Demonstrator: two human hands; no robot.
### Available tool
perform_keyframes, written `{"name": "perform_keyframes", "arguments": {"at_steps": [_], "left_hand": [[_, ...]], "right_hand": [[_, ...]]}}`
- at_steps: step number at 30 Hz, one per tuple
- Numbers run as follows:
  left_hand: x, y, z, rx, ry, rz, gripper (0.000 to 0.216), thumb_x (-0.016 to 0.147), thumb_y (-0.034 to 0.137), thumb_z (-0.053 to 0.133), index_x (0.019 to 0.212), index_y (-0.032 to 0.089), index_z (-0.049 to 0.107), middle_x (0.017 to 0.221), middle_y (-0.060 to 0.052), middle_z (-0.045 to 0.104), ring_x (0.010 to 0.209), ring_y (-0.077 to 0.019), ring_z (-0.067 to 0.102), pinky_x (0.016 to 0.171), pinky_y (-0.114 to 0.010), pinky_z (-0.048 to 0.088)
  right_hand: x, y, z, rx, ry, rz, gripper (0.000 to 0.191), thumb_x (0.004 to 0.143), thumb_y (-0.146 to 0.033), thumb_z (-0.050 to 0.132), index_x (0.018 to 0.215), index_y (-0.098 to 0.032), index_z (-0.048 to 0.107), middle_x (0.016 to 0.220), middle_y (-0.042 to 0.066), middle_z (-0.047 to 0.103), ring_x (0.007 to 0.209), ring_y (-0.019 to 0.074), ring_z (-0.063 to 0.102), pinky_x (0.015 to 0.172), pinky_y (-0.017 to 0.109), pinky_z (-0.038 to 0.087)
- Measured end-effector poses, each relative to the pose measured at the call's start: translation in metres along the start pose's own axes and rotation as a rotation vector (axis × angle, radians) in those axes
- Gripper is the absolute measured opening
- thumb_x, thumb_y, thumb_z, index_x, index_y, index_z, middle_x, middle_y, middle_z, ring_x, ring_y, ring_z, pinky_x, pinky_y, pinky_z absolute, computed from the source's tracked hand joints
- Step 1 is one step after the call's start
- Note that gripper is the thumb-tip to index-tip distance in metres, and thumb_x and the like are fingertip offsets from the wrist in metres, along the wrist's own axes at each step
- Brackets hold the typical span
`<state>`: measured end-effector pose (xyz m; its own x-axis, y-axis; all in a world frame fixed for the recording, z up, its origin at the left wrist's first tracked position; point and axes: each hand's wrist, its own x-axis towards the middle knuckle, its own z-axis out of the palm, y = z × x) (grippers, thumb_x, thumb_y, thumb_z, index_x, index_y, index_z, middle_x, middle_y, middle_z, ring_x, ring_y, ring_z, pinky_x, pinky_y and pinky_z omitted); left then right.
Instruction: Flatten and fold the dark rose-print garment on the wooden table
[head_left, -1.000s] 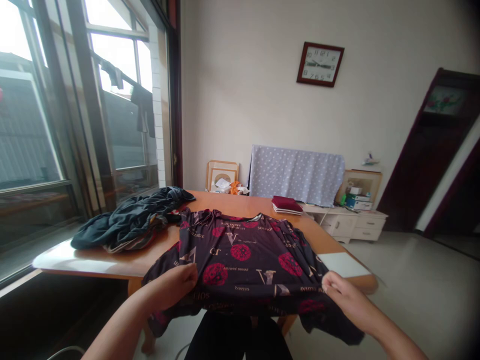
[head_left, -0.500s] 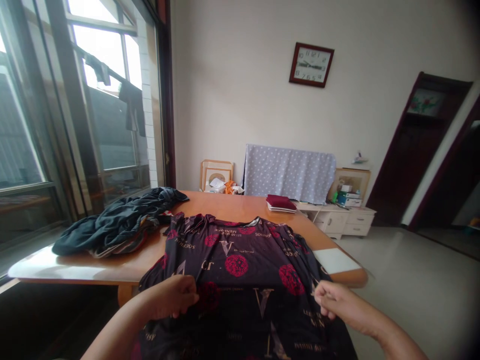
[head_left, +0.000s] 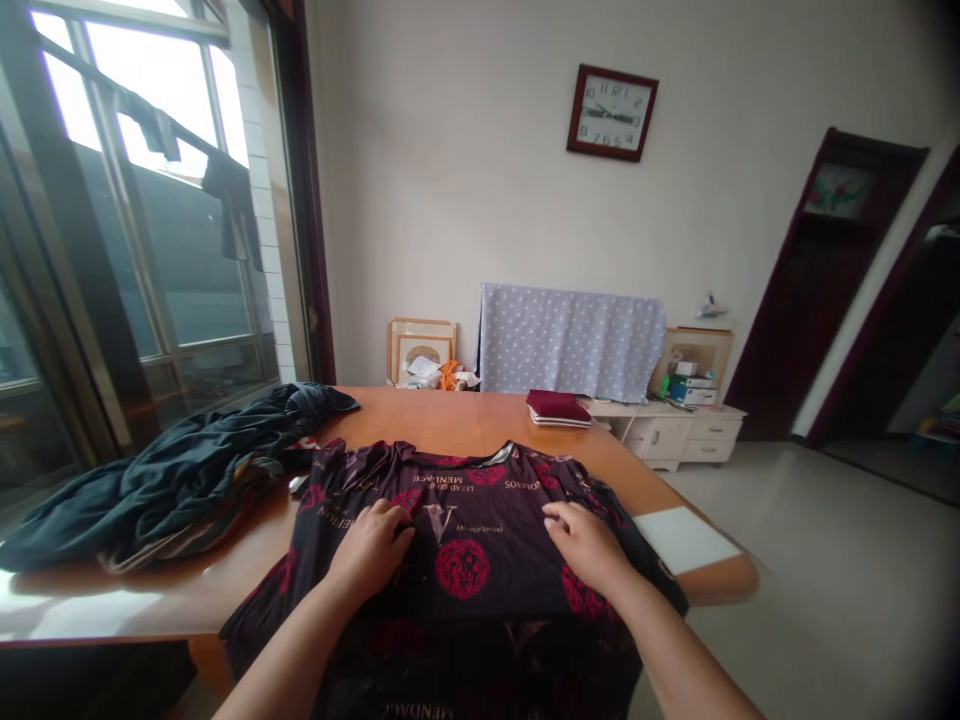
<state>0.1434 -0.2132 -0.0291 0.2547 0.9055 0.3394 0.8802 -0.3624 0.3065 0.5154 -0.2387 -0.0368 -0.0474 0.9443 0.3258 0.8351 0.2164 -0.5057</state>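
A dark shirt (head_left: 502, 560) with red round medallions and pale lettering lies spread on the wooden table (head_left: 420, 410). Its neckline points away from me, and its lower part hangs over the near edge. My left hand (head_left: 375, 545) is on the upper chest at the left, its fingers curled down into the cloth. On the right side of the chest is my right hand (head_left: 585, 540), fingers bent and closed against the fabric. The fingertips of both hands are partly hidden.
A heap of dark clothes (head_left: 172, 470) lies on the left. Folded maroon cloth (head_left: 559, 407) sits at the far edge, and a white sheet (head_left: 686, 540) at the right corner. Beyond stand a white cabinet (head_left: 675, 440) and a dotted cloth cover (head_left: 570, 340); windows are on the left.
Both hands have moved forward and inward from the shirt's sides onto its upper chest. The view has shifted slightly, and more of the clothes heap shows.
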Motion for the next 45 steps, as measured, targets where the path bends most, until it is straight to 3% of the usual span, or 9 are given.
{"name": "perform_keyframes", "arguments": {"at_steps": [5, 11, 20, 24, 30, 35, 39, 41, 45], "left_hand": [[0.018, -0.01, 0.001, 0.094, -0.025, -0.098, 0.028, 0.094, 0.042, 0.048, 0.097, 0.023, 0.068, 0.103, -0.008, 0.061, 0.096, -0.0231, 0.062, 0.081, -0.032, 0.044], [0.064, -0.008, -0.001, 0.176, -0.14, -0.251, 0.035, 0.09, 0.051, 0.049, 0.093, 0.022, 0.068, 0.108, -0.011, 0.064, 0.088, -0.0253, 0.067, 0.072, -0.034, 0.046], [0.148, 0.064, 0.039, -0.041, -0.13, 0.011, 0.025, 0.09, 0.038, 0.053, 0.096, 0.021, 0.071, 0.103, -0.012, 0.07, 0.097, -0.0253, 0.066, 0.081, -0.031, 0.045], [0.152, 0.074, 0.067, -0.093, -0.097, 0.148, 0.026, 0.094, 0.035, 0.05, 0.102, 0.024, 0.072, 0.107, -0.01, 0.067, 0.103, -0.0252, 0.062, 0.087, -0.034, 0.044], [0.145, 0.067, 0.085, -0.034, -0.123, 0.118, 0.027, 0.093, 0.04, 0.051, 0.107, 0.028, 0.071, 0.115, -0.009, 0.062, 0.112, -0.0304, 0.056, 0.088, -0.041, 0.042], [0.146, 0.066, 0.087, -0.052, -0.125, 0.111, 0.027, 0.093, 0.042, 0.051, 0.106, 0.029, 0.07, 0.115, -0.009, 0.061, 0.11, -0.0298, 0.055, 0.088, -0.041, 0.041], [0.149, 0.063, 0.089, -0.065, -0.122, 0.119, 0.026, 0.093, 0.042, 0.051, 0.106, 0.029, 0.07, 0.115, -0.009, 0.061, 0.109, -0.029, 0.055, 0.087, -0.04, 0.041], [0.15, 0.061, 0.089, -0.067, -0.128, 0.122, 0.027, 0.093, 0.043, 0.051, 0.106, 0.029, 0.069, 0.115, -0.008, 0.061, 0.109, -0.0288, 0.055, 0.087, -0.039, 0.041], [0.151, 0.061, 0.09, -0.067, -0.138, 0.124, 0.028, 0.093, 0.044, 0.051, 0.109, 0.03, 0.069, 0.115, -0.008, 0.061, 0.108, -0.0288, 0.055, 0.087, -0.04, 0.041]], "right_hand": [[0.004, 0.004, 0.017, -0.225, -0.02, 0.056, 0.032, 0.095, -0.035, 0.048, 0.118, -0.028, 0.07, 0.115, 0.006, 0.07, 0.096, 0.0224, 0.069, 0.081, 0.031, 0.046], [0.006, 0.005, 0.019, -0.257, -0.029, 0.062, 0.031, 0.096, -0.034, 0.048, 0.119, -0.03, 0.068, 0.115, 0.006, 0.07, 0.1, 0.0227, 0.068, 0.084, 0.031, 0.045], [0.011, 0.0, 0.011, -0.1, -0.03, 0.08, 0.027, 0.092, -0.035, 0.053, 0.111, -0.029, 0.071, 0.108, 0.005, 0.073, 0.096, 0.0233, 0.069, 0.084, 0.032, 0.047], [0.029, 0.02, -0.005, 0.196, -0.044, 0.104, 0.028, 0.094, -0.041, 0.05, 0.102, -0.028, 0.074, 0.087, 0.002, 0.074, 0.079, 0.02, 0.067, 0.071, 0.029, 0.048], [0.091, 0.078, -0.031, 0.232, 0.306, 0.282, 0.034, 0.092, -0.043, 0.05, 0.105, -0.022, 0.073, 0.099, 0.006, 0.076, 0.09, 0.0218, 0.068, 0.08, 0.031, 0.05], [0.133, 0.092, -0.028, -0.027, 0.223, 0.375, 0.038, 0.084, -0.049, 0.062, 0.107, -0.02, 0.072, 0.106, 0.009, 0.074, 0.095, 0.0234, 0.067, 0.081, 0.031, 0.047], [0.146, 0.096, -0.02, 0.035, 0.119, 0.385, 0.023, 0.073, -0.044, 0.073, 0.078, -0.022, 0.07, 0.079, 0.004, 0.072, 0.078, 0.0224, 0.065, 0.071, 0.03, 0.045], [0.148, 0.105, -0.022, 0.159, 0.213, 0.433, 0.024, 0.076, -0.046, 0.069, 0.072, -0.022, 0.065, 0.07, 0.001, 0.068, 0.073, 0.0214, 0.064, 0.066, 0.029, 0.044], [0.146, 0.132, -0.044, 0.535, 0.582, 0.604, 0.028, 0.08, -0.05, 0.061, 0.089, -0.023, 0.059, 0.065, 0.0, 0.062, 0.062, 0.021, 0.065, 0.051, 0.027, 0.044]]}}
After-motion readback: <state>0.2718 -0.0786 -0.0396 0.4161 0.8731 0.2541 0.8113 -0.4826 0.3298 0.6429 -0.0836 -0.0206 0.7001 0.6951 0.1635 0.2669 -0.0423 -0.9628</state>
